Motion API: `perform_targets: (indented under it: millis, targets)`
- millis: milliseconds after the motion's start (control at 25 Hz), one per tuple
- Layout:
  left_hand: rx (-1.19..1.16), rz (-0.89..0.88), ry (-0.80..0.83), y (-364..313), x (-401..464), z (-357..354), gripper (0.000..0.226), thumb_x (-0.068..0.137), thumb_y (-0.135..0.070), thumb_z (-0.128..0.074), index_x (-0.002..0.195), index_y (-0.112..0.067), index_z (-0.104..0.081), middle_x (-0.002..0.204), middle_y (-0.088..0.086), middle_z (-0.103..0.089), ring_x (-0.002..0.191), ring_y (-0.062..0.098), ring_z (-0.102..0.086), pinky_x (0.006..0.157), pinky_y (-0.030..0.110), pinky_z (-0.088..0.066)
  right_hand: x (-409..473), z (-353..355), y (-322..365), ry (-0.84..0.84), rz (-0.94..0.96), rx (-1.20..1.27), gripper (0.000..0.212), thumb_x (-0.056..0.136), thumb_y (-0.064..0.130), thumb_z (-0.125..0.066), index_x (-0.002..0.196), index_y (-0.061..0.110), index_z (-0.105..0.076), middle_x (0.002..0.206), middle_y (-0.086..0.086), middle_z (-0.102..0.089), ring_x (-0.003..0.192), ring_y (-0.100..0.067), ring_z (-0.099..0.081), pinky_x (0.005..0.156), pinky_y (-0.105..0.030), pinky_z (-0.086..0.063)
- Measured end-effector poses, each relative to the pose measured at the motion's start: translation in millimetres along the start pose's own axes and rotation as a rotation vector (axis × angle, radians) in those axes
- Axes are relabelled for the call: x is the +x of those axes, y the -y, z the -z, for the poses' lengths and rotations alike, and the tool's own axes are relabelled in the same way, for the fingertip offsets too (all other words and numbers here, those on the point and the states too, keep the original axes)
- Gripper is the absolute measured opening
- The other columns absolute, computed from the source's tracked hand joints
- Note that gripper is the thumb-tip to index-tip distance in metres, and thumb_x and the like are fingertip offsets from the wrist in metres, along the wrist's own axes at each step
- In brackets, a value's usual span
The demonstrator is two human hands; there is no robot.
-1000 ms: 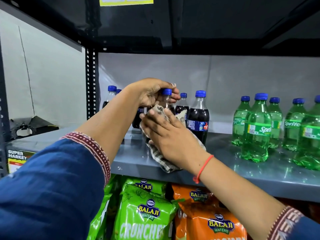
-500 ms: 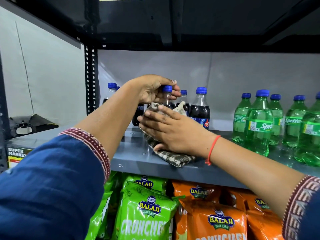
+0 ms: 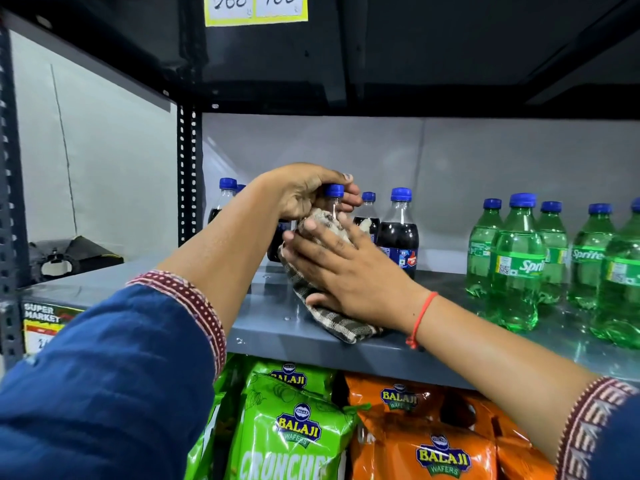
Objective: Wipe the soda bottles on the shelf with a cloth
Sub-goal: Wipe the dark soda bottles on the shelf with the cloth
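A dark cola bottle with a blue cap point(image 3: 334, 191) stands on the grey shelf point(image 3: 277, 336). My left hand point(image 3: 304, 192) grips its neck and cap from above. My right hand point(image 3: 349, 271) presses a checked brown-and-cream cloth point(image 3: 332, 320) flat against the bottle's body, hiding most of it. The cloth's lower end trails onto the shelf near the front edge. Other cola bottles point(image 3: 398, 233) stand behind and to the right, and one more point(image 3: 225, 199) at the far left.
Several green Sprite bottles point(image 3: 517, 265) stand on the shelf to the right. Green and orange Balaji wafer bags point(image 3: 298, 431) fill the shelf below. A dark upper shelf with a yellow price tag point(image 3: 256, 8) hangs overhead. A perforated post point(image 3: 188, 174) rises at the left.
My right hand has slid the cloth slightly along the bottle's body. My left hand has kept its hold on the cap. The view has tilted up a little.
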State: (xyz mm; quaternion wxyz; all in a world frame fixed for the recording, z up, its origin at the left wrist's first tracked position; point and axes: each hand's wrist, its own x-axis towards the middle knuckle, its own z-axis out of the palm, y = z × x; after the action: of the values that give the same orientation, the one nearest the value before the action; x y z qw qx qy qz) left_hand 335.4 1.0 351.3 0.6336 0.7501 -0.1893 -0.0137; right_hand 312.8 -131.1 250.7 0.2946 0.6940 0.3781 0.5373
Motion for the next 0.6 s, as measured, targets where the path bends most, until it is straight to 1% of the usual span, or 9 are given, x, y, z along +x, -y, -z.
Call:
perform_targets:
  millis: [80, 160, 240, 320, 360, 440, 520, 560, 600]
  targets:
    - [0.013, -0.003, -0.024, 0.1, 1.0, 0.9, 0.019, 0.086, -0.021, -0.053, 0.085, -0.006, -0.065, 0.069, 0.003, -0.075, 0.065, 0.011, -0.070, 0.060, 0.020, -0.057, -3.3, 2.4, 7.6, -0.024, -0.047, 0.145, 0.047, 0.088, 0.029, -0.050, 0.132, 0.013, -0.046, 0.140, -0.006, -0.048, 0.129, -0.030, -0.042, 0.100, -0.053, -0.041]
    - [0.028, 0.005, -0.049, -0.9, 1.1, 0.2, 0.019, 0.087, -0.020, -0.052, 0.084, -0.006, -0.065, 0.065, 0.003, -0.074, 0.061, 0.011, -0.070, 0.056, 0.018, -0.056, -9.8, 6.7, 10.6, -0.021, -0.022, 0.300, 0.041, 0.086, 0.008, -0.043, 0.126, 0.008, -0.051, 0.136, -0.011, -0.051, 0.125, -0.035, -0.046, 0.095, -0.052, -0.047]
    - [0.046, 0.015, -0.051, -4.1, 1.3, -1.9, 0.019, 0.087, -0.020, -0.052, 0.085, -0.005, -0.065, 0.065, 0.003, -0.074, 0.060, 0.011, -0.070, 0.057, 0.018, -0.056, -16.9, 14.9, 6.7, -0.003, 0.013, 0.415, 0.036, 0.085, -0.003, -0.050, 0.120, 0.003, -0.056, 0.132, -0.014, -0.055, 0.121, -0.038, -0.049, 0.091, -0.050, -0.051]
    - [0.056, 0.030, -0.051, -6.2, 1.9, -2.9, 0.019, 0.086, -0.020, -0.053, 0.087, -0.005, -0.065, 0.067, 0.003, -0.075, 0.062, 0.011, -0.070, 0.060, 0.020, -0.057, -24.6, 25.5, 2.2, 0.026, 0.061, 0.492, 0.034, 0.084, -0.008, -0.049, 0.116, 0.001, -0.059, 0.128, -0.016, -0.058, 0.120, -0.040, -0.050, 0.089, -0.050, -0.051]
    - [0.054, 0.035, -0.054, -6.9, 1.8, -2.8, 0.019, 0.086, -0.020, -0.054, 0.087, -0.006, -0.065, 0.068, 0.003, -0.075, 0.063, 0.011, -0.070, 0.060, 0.020, -0.057, -29.7, 31.1, 1.8, 0.025, 0.089, 0.499, 0.035, 0.085, -0.006, -0.043, 0.113, 0.001, -0.061, 0.125, -0.016, -0.060, 0.118, -0.039, -0.051, 0.088, -0.050, -0.052]
    - [0.054, 0.045, -0.059, -7.7, -1.0, -2.3, 0.018, 0.086, -0.020, -0.054, 0.087, -0.006, -0.065, 0.068, 0.003, -0.075, 0.063, 0.011, -0.070, 0.056, 0.020, -0.056, -43.1, 42.5, 2.0, -0.002, 0.100, 0.474, 0.044, 0.081, 0.000, -0.030, 0.109, 0.003, -0.064, 0.121, -0.013, -0.064, 0.115, -0.036, -0.055, 0.082, -0.048, -0.055]
    - [0.112, 0.044, -0.075, -9.3, -6.1, -1.7, 0.017, 0.086, -0.020, -0.054, 0.090, -0.007, -0.065, 0.067, 0.000, -0.075, 0.065, 0.010, -0.070, 0.059, 0.022, -0.057, -58.3, 53.7, -2.3, -0.031, 0.030, 0.477, 0.048, 0.080, 0.001, -0.027, 0.108, 0.004, -0.065, 0.120, -0.013, -0.065, 0.115, -0.035, -0.056, 0.081, -0.047, -0.056]
    - [0.160, 0.013, -0.107, -11.0, -8.6, -2.7, 0.017, 0.085, -0.019, -0.056, 0.093, -0.007, -0.064, 0.068, -0.001, -0.074, 0.069, 0.011, -0.068, 0.064, 0.022, -0.056, -65.7, 58.2, -5.9, -0.064, -0.008, 0.456, 0.048, 0.079, 0.000, -0.027, 0.108, 0.004, -0.065, 0.120, -0.012, -0.065, 0.115, -0.034, -0.056, 0.082, -0.045, -0.056]
    - [0.214, -0.062, -0.173, -14.3, -10.3, -4.4, 0.017, 0.083, -0.017, -0.058, 0.094, -0.006, -0.065, 0.073, 0.000, -0.074, 0.074, 0.012, -0.066, 0.068, 0.022, -0.054, -72.5, 61.6, -10.2, -0.084, -0.051, 0.419, 0.049, 0.078, -0.001, -0.027, 0.109, 0.005, -0.065, 0.120, -0.012, -0.065, 0.115, -0.033, -0.056, 0.084, -0.043, -0.056]
